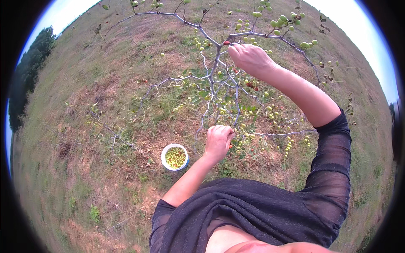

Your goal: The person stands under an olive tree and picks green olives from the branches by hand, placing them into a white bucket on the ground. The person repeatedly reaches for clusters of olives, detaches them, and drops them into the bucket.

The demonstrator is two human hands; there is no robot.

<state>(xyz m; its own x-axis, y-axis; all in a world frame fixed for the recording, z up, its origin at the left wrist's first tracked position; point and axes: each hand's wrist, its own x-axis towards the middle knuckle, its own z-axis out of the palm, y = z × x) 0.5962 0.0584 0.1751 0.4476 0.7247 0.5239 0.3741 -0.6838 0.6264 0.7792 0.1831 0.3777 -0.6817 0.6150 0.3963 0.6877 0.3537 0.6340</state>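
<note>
My right hand [251,58] reaches up to the fork of a zigzag grey branch [216,60] of a jujube shrub. Its fingers are curled, and a red jujube [226,43] shows right at them. Whether they grip the fruit or the twig is hidden. Lower down, my left hand [218,140] is curled among the lower twigs. An orange-red jujube [230,146] pokes out at the edge of its palm. Green jujubes [280,22] hang in clusters along the upper right branch. Left of my left forearm, a white bucket [163,155] on the ground holds many small green and reddish fruits.
Lower branches [284,134] with more green fruits spread to the right. A thin, twiggy plant [115,134] grows left of the bucket. Dry grass and reddish soil [104,85] surround the shrub. Dark trees [30,69] stand at the far left.
</note>
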